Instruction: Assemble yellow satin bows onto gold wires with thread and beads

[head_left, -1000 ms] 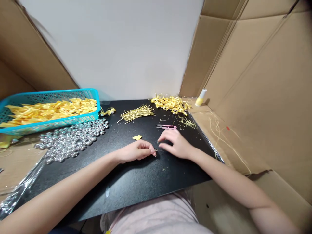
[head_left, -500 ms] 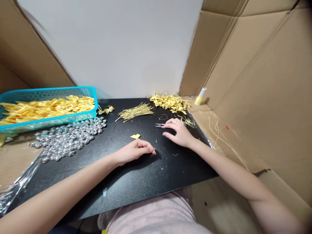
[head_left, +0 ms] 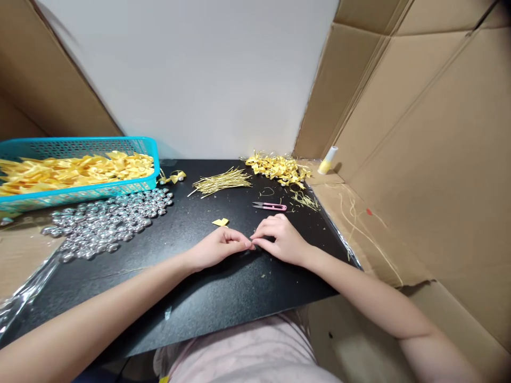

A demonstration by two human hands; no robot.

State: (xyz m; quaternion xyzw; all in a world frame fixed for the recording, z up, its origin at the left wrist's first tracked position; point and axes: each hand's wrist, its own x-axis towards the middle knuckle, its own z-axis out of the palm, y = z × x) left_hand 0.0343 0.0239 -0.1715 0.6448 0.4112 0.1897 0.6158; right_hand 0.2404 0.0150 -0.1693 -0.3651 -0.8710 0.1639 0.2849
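Observation:
My left hand [head_left: 219, 247] is closed in a pinch over the black table. Its fingertips meet those of my right hand [head_left: 281, 239], also pinched. In the earlier frame a thin thread stuck out from my left fingertips; whatever both hands pinch now is too small to make out. Pink-handled snips [head_left: 275, 206] lie just beyond my right hand, and a small yellow ribbon piece [head_left: 221, 222] is behind my left. Farther back are a bundle of gold twist ties [head_left: 221, 182] and a pile of yellow bows [head_left: 277, 168].
A turquoise basket [head_left: 99, 189] of yellow ribbon bows stands at the left, silver beads [head_left: 107, 223] spread before it. A thread cone [head_left: 328, 160] stands back right, near thread scraps [head_left: 305, 200]. Cardboard walls [head_left: 431, 133] rise at both sides.
My right hand has left the snips, which now lie on the table, and has come toward me and leftward to my left fingertips. My left hand has barely moved.

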